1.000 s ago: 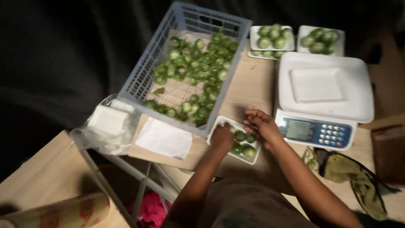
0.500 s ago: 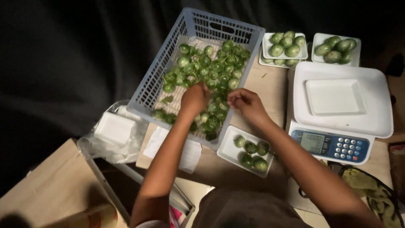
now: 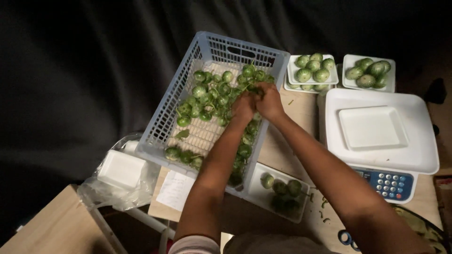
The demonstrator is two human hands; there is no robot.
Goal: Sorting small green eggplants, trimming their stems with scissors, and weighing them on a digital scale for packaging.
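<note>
Both my hands are inside the pale blue plastic crate (image 3: 162, 124), side by side among several small round green vegetables (image 3: 207, 96). My left hand (image 3: 243, 108) has its fingers curled down into the pile. My right hand (image 3: 269, 100) is pressed next to it, fingers closed around green vegetables at the crate's far right side. What exactly each hand grips is hidden by the fingers. A white foam tray (image 3: 256, 186) with a few green vegetables (image 3: 281, 187) lies under my forearms, near the crate's corner.
A white weighing scale (image 3: 383, 162) with an empty white tray (image 3: 372, 127) on its pan stands at the right. Two filled white trays (image 3: 310, 70) (image 3: 369, 70) sit behind it. A plastic bag holding stacked foam trays (image 3: 120, 171) lies at the left, with a paper sheet (image 3: 175, 189) beside it.
My hands have left the foam tray near me and reached forward into the crate, moving from its near edge to the far right part of the pile, now close together.
</note>
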